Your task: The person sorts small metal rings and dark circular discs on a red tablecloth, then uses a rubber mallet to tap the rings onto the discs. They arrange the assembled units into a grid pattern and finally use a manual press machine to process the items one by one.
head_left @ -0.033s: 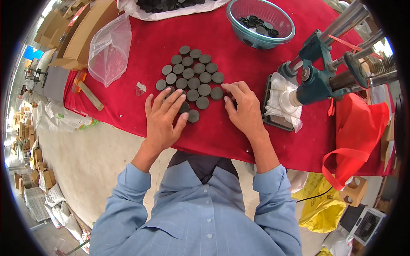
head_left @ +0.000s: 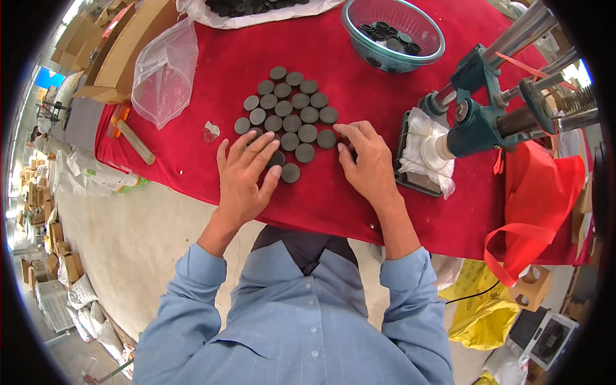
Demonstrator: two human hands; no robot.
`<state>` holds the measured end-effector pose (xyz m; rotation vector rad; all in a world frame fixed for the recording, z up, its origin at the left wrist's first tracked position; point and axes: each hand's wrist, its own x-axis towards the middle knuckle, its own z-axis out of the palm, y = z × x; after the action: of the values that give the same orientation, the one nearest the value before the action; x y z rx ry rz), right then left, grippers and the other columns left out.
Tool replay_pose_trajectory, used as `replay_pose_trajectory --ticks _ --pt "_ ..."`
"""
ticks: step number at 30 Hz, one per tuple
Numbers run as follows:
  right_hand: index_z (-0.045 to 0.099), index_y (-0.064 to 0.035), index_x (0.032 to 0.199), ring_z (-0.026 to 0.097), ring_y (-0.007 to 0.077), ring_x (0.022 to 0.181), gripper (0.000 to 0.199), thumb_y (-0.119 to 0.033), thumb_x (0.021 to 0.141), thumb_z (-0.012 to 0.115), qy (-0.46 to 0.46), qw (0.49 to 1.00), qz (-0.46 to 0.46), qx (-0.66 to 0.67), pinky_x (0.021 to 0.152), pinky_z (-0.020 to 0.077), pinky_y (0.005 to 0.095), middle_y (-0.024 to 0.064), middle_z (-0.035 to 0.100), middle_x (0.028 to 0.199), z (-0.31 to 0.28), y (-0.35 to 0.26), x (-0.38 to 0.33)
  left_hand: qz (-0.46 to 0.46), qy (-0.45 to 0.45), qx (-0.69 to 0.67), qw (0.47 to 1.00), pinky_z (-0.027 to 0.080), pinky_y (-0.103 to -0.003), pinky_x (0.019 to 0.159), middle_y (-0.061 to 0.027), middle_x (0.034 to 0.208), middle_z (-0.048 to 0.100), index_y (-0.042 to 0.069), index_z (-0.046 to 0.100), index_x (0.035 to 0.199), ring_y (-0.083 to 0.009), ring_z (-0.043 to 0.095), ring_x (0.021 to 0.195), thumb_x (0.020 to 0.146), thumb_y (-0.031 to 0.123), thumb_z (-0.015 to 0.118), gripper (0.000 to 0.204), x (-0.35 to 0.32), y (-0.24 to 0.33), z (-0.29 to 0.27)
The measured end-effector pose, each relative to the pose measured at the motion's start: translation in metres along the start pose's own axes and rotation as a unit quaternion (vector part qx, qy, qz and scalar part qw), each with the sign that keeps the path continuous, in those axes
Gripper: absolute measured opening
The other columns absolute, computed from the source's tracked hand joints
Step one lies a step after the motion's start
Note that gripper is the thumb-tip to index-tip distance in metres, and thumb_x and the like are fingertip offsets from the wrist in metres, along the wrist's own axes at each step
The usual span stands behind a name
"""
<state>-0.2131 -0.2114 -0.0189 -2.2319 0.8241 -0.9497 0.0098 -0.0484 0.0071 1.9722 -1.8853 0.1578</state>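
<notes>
1. Lowest in the frame, the person's blue-sleeved forearms reach up to the red-covered counter (head_left: 333, 199).
2. The left hand (head_left: 247, 173) lies flat, fingers spread, palm down on the near-left discs of the cluster; it grips nothing.
3. The right hand (head_left: 367, 163) rests loosely curled at the cluster's right edge, fingertips beside the nearest disc; whether it pinches one I cannot tell.
4. The dark round discs (head_left: 289, 112) sit mid-frame in tidy rows, touching; the nearest ones by the hands look looser, so the arranging seems largely done.
5. To the right stands a teal press (head_left: 478, 125) over white cloth.
6. Farther up, a clear bowl (head_left: 393, 32) holds a few more discs, seemingly left to lay out; a clear plastic bag (head_left: 163, 70) lies upper left.
</notes>
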Motion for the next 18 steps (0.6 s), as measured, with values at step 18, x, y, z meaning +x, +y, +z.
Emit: replay_pose_trajectory --ticks 18 --pt "0.072 -0.0049 0.126 0.071 0.0330 0.099 0.040 -0.010 0.087 0.081 -0.003 1.000 -0.009 -0.012 0.087 0.0544 0.0459 0.0115 0.070 0.111 -0.002 0.000 0.002 -0.147 0.021 -0.049 0.988 0.031 -0.051 0.130 -0.0255 0.171 0.041 -0.003 0.037 0.167 -0.0410 0.036 0.159 0.093 0.042 0.084 0.099 -0.043 -0.028 -0.013"
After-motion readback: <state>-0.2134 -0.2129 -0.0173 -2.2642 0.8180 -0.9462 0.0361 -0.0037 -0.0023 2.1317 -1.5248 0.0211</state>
